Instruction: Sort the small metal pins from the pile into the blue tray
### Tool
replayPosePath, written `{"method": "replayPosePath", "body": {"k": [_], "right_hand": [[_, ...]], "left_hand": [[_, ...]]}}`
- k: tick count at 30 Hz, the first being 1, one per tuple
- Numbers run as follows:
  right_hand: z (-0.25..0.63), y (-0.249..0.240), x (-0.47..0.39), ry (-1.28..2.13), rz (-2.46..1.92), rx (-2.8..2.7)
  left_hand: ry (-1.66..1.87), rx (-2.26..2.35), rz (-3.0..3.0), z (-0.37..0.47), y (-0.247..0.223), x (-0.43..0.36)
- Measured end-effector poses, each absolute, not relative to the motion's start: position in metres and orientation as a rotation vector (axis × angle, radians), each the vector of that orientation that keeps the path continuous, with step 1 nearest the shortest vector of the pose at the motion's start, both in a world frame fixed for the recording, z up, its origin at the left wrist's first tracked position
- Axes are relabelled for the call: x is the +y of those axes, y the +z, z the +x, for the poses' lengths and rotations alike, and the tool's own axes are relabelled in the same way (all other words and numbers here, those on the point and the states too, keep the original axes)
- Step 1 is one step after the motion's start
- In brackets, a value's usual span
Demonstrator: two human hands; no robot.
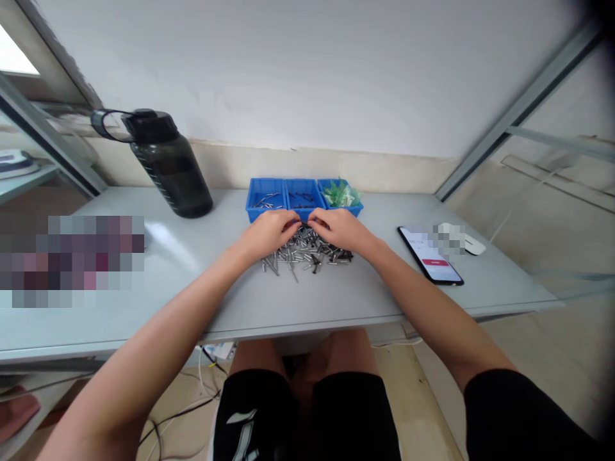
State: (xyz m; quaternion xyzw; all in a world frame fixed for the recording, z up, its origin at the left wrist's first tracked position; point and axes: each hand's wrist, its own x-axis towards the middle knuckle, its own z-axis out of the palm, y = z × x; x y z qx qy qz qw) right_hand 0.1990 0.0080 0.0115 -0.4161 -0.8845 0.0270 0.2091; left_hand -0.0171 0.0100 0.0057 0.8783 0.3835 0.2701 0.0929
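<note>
A loose pile of silver and dark metal screws or pins (300, 250) lies on the grey table in front of three joined blue bins. My left hand (275, 229) is at the pile's back left, fingers bent together at its top; my right hand (339, 228) mirrors it at the back right. What the fingertips pinch is too small to make out. The left bin (266, 186) holds some silver pieces, the middle bin (302, 186) dark ones, and the right bin (356, 208) green and clear plastic bits.
A large dark water bottle (175, 169) stands at the back left. To the right lie a phone (430, 256) with a lit screen and a white object (473, 244). Metal frame posts rise at both sides, and the table's front edge (307, 328) runs above my thighs.
</note>
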Motion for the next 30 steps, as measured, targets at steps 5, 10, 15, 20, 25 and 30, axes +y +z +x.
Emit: {"method": "replayPosePath", "body": {"k": [5,10,15,20,25,30], "right_hand": [[0.1988,0.0113,0.0071,0.066,-1.148,-2.470],[0.1978,0.0117,0.0074,0.072,-1.156,-2.469],[0.1975,0.0120,0.0073,0.086,-1.176,-2.498],[0.1981,0.0113,0.0072,0.062,-1.166,-2.483],[0.1980,0.0101,0.0078,0.069,-1.154,-2.487],[0.1987,0.0098,0.0086,0.064,-1.146,-2.490]], "left_hand": [[0.807,1.146,2.615,-0.0167,0.0062,0.0097],[0.838,1.145,2.604,-0.0160,0.0070,0.0093],[0.807,1.143,2.639,-0.0164,0.0072,0.0088],[0.791,1.173,2.642,-0.0155,0.0113,0.0057],[0.759,1.236,2.643,-0.0157,0.0110,0.0056],[0.768,1.243,2.608,-0.0147,0.0116,0.0046]]}}
